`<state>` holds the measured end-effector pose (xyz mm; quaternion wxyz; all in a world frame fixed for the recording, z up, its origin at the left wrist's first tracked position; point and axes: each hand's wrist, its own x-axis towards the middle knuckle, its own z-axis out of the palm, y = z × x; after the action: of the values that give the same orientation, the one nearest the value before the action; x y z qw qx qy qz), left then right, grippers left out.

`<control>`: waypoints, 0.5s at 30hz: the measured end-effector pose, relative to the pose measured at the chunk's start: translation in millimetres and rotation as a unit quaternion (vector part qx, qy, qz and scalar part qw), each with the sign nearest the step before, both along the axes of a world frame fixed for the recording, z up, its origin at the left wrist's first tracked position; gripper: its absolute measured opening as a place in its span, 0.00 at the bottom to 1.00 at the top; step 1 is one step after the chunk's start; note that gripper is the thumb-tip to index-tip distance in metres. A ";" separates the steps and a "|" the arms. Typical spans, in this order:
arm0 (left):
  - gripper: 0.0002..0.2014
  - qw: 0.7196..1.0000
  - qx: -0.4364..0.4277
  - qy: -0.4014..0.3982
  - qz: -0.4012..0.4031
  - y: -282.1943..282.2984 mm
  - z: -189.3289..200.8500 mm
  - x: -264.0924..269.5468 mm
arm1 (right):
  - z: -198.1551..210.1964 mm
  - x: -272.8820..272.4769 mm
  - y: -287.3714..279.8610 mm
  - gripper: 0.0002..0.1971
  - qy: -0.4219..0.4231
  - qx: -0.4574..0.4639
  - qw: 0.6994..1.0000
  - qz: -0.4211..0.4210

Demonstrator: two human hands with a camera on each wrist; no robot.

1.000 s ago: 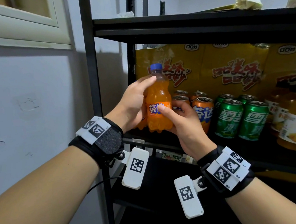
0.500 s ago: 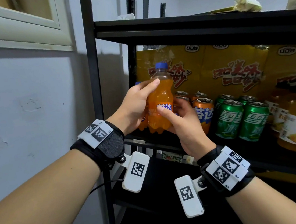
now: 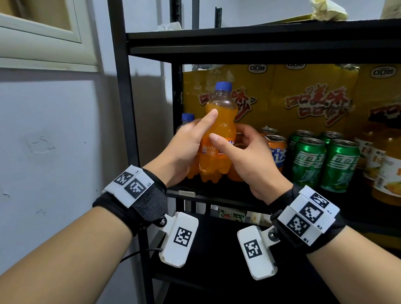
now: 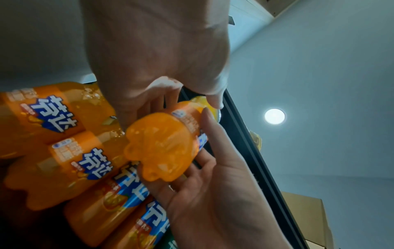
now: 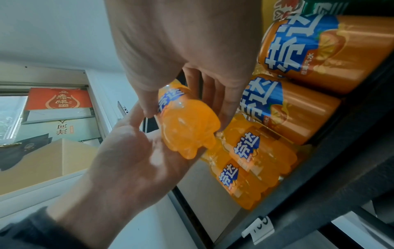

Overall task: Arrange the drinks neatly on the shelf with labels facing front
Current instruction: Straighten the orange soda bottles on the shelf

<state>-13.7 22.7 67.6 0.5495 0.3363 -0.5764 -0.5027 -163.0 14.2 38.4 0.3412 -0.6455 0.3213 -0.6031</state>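
Two hands hold one orange soda bottle (image 3: 220, 135) in front of the left end of the black shelf (image 3: 224, 196), its lumpy base clear of the shelf board and its blue cap (image 3: 223, 86) uppermost. The left hand (image 3: 184, 151) wraps the bottle from the left, thumb stretched up along the shoulder and fingers curled behind. The right hand (image 3: 244, 157) grips it from the right at label height, thumb across the front and fingers round the back. From the head view the label (image 3: 209, 151) shows small print at the front, with the blue logo turned off to the right under the right thumb.

Behind the held bottle stand more orange bottles (image 5: 245, 161), their logos visible from the right wrist view. Just to the right are orange cans (image 3: 277, 151), then green cans (image 3: 324, 161), then juice bottles (image 3: 394, 171) at the far right. Yellow snack bags (image 3: 312, 95) line the back of the shelf.
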 end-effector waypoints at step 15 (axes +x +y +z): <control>0.41 0.983 0.113 0.074 -0.123 24.3 16.4 2.9 | 49.5 -15.4 -10.0 0.25 0.005 0.088 0.996 0.020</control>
<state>-10.8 47.1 84.0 0.4828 0.2844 -0.5108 -0.6521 -178.4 4.2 87.9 0.4073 -0.6218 0.3620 -0.5625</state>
